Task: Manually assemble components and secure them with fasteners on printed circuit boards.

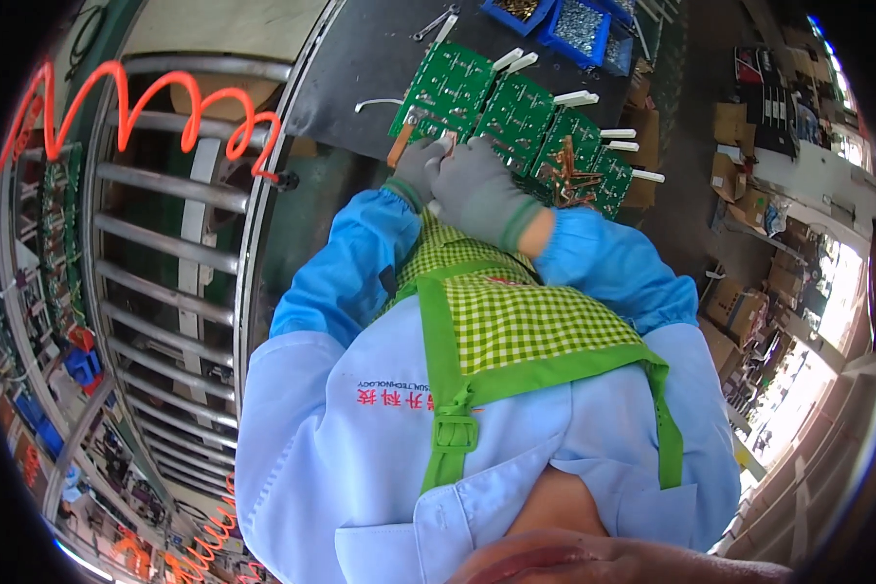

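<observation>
- Four green circuit boards (518, 122) lie in a slanting row on the dark bench (346, 73), just beyond your hands; populated faces up, small parts too fine to identify.
- Your left hand (416, 170), grey glove with green cuff, is at the near edge of the leftmost board. Fingers partly hidden and blurred; you may or may not have something pinched there, cannot tell.
- Your right hand (479, 185), gloved alike, meets the left and covers part of its fingers. Fingers curled in; contents of the grip cannot be told.
- Copper-coloured bar (399, 146): just beside your left hand, at the board's left corner.
- Loose copper-coloured strips (569, 175): tangled heap on the boards at the right end of the row, to the right of your right hand.
- Several white strips (576, 98) jut from the far edges of the boards.
- Farther out on the bench: a thin curved white piece (378, 102) left of the boards, a wrench (436, 22) beyond them, and blue bins (576, 31) of small metal hardware.
- To your left, a roller conveyor (170, 185) with an orange coiled hose (193, 112) above it.
- To your right, cardboard boxes (732, 124) near the floor.
</observation>
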The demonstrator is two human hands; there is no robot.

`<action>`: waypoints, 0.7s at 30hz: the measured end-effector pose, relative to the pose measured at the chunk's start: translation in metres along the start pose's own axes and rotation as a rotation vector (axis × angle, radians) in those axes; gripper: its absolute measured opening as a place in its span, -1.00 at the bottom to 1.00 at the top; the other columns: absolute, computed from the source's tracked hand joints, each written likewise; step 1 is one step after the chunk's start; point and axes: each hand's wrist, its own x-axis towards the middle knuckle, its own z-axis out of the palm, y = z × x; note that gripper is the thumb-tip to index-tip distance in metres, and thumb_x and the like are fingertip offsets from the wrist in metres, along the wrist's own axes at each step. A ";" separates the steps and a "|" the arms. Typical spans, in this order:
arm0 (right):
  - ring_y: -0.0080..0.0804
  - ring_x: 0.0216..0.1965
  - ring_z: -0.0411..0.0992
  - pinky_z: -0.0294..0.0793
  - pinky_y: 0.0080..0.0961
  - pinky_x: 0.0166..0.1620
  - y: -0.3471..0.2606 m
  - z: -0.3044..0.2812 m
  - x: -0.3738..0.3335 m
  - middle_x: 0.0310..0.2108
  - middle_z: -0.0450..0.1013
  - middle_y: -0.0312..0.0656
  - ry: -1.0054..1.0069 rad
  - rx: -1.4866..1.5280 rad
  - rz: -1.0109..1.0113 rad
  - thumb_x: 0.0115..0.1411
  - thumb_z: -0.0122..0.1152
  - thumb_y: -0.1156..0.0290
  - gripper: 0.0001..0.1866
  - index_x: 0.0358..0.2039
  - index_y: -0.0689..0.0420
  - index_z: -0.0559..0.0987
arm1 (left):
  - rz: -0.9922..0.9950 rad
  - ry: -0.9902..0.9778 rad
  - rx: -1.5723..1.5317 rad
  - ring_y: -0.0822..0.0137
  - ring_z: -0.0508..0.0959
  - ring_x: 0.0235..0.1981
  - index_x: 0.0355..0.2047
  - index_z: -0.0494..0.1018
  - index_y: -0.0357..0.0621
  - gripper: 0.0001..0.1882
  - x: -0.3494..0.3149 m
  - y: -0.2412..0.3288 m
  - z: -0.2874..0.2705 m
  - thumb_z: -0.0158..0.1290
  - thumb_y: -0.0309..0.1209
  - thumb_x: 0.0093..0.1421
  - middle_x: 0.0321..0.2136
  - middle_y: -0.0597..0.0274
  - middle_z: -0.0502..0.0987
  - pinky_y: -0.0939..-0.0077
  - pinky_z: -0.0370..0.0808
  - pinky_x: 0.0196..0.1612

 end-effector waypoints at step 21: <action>-0.07 -0.04 0.34 0.32 -0.29 0.03 0.485 0.289 0.073 -0.10 0.40 0.03 0.136 0.387 0.487 -0.03 0.08 0.31 -0.64 -0.18 0.10 0.51 | -0.804 0.338 -0.646 0.51 0.41 -0.62 -0.23 0.39 -0.21 -0.73 0.010 0.051 0.005 0.05 -0.31 0.12 -0.52 0.30 0.44 0.67 0.34 -0.61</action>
